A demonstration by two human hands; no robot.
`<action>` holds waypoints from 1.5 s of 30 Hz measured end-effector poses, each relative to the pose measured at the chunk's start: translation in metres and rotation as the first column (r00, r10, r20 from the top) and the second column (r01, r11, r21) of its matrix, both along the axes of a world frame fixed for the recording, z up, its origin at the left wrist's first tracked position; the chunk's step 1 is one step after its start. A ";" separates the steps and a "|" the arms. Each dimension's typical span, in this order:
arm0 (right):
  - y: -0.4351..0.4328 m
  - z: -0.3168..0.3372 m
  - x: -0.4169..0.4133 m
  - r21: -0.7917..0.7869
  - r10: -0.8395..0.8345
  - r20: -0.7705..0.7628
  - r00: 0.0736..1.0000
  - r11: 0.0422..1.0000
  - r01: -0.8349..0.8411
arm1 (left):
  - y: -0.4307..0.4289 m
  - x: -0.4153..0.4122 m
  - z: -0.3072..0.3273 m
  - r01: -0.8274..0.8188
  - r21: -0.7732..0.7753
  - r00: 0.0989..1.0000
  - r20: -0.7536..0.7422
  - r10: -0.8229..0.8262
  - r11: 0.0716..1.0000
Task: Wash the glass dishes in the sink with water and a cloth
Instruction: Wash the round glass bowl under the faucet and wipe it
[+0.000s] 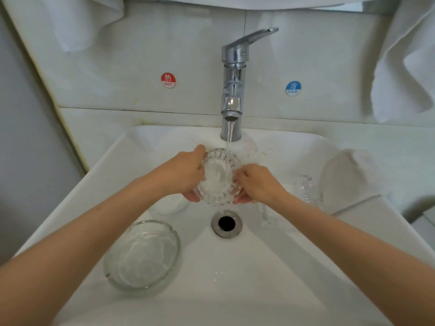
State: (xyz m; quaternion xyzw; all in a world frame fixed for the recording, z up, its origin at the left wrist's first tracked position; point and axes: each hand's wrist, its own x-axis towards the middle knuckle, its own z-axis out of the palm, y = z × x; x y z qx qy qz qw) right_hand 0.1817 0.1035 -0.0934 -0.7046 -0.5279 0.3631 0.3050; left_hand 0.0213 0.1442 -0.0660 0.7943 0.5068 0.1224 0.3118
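The glass dish is held over the sink, above the drain, with water from the faucet falling into its hollow. On my feed both forearms reach in from the lower corners and meet at the dish. The left hand grips the left rim, fingers curled over the far edge, thumb at the near one. The right hand grips the right rim, knuckles up, fingers bent onto the glass. I see a second glass dish lying in the basin beside the left forearm, and a white cloth on the sink's right side.
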 end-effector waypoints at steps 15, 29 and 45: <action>0.001 0.010 0.001 -0.204 0.182 0.092 0.979 0.966 -0.160 | -0.008 0.005 0.004 -0.022 0.354 0.976 -0.195 0.096 0.935; 0.004 0.011 0.004 0.054 0.131 0.699 0.703 0.970 -0.235 | -0.012 0.015 -0.004 0.093 0.325 0.948 -0.317 0.016 0.941; 0.002 0.013 0.012 0.202 0.282 -0.203 0.938 0.949 -0.241 | -0.006 0.007 -0.002 0.058 0.304 0.977 -0.214 0.009 0.951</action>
